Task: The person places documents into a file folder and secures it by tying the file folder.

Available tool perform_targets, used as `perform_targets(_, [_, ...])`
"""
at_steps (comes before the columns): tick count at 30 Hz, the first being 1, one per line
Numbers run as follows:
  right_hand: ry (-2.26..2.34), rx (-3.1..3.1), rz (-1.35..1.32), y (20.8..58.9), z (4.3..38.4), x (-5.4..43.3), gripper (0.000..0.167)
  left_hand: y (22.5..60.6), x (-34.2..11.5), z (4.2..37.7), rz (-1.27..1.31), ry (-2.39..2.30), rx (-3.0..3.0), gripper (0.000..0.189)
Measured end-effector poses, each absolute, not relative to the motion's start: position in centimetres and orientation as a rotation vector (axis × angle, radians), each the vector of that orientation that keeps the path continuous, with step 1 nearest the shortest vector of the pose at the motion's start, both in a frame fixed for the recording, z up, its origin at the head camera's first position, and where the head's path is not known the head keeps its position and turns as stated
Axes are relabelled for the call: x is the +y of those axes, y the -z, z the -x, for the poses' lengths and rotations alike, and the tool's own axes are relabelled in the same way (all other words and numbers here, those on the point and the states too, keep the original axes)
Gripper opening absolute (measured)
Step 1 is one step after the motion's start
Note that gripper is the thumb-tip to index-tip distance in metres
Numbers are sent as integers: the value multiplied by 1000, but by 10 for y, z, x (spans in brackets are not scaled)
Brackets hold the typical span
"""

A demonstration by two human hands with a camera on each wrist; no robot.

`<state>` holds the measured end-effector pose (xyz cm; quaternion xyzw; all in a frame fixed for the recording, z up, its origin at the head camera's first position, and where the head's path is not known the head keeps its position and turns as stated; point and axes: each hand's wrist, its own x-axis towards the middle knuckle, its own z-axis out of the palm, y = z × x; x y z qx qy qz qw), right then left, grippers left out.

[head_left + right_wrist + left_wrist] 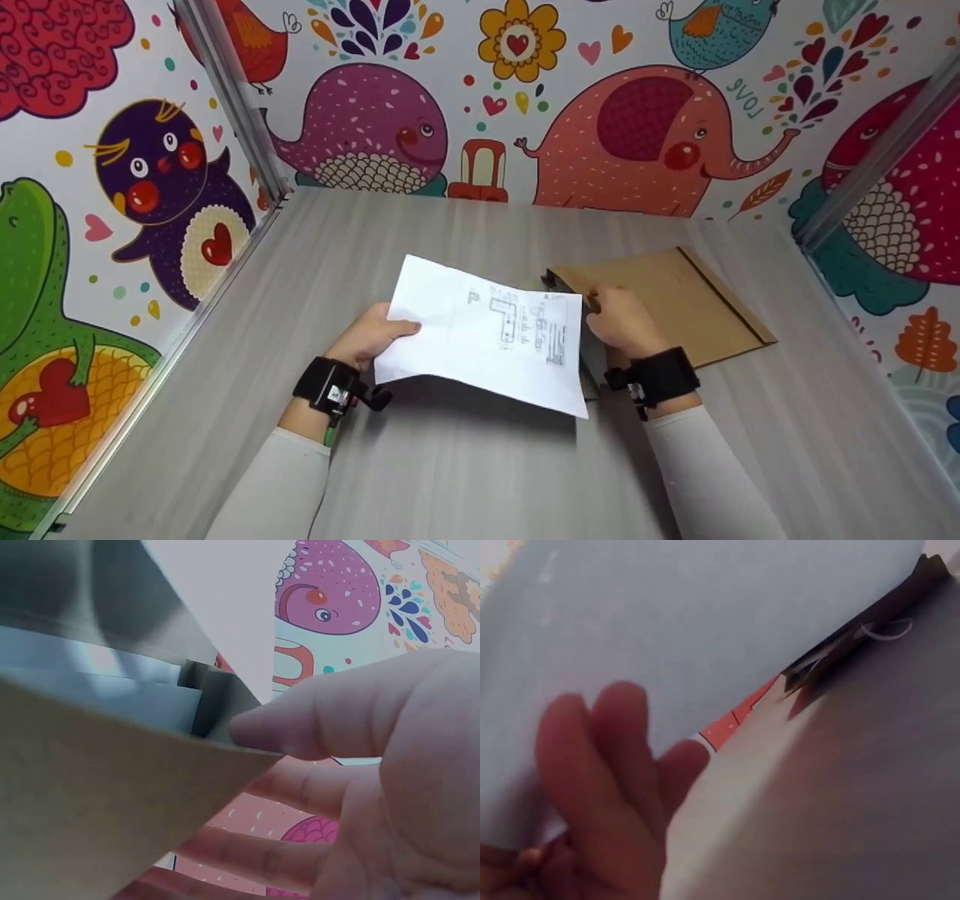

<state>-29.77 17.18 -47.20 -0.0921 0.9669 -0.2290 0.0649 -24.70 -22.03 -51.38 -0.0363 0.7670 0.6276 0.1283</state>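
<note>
A white sheet of paper [457,322] with a printed drawing and text hangs slightly curved above the table. My left hand [369,331] pinches its left edge, thumb on top and the other fingers beneath; in the left wrist view those fingers [622,757] lie against its underside. My right hand [622,322] grips the mouth of a brown paper document folder [675,292], thumb inside and fingers outside. The right wrist view looks into the open folder, where more white sheets [142,694] sit. The held sheet's right edge overlaps the folder's mouth in the head view.
A grey wood-grain table [450,472] lies beneath everything. Walls with cartoon animals, such as an orange elephant [637,150], enclose the back and sides. Metal frame posts [232,90] stand at the corners. A white string [889,634] shows at the folder's edge.
</note>
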Motion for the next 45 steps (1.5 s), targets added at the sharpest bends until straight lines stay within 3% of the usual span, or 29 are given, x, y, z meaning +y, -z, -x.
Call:
perform_targets(11, [702,2908,310,472,298,173,49,516,-206,247,212,-1798,2311,41])
perform_targets(20, [668,2863,257,469,296,167,52,506,-172,235,439,-1884,2328,46])
perform_targets(36, [643,2834,410,462,295,169,50,505,-174,233,374,-1754,2578,45])
perform_targets(45, [644,2794,384,457,287,161,47,516,-129,220,338,-1981,2420,39])
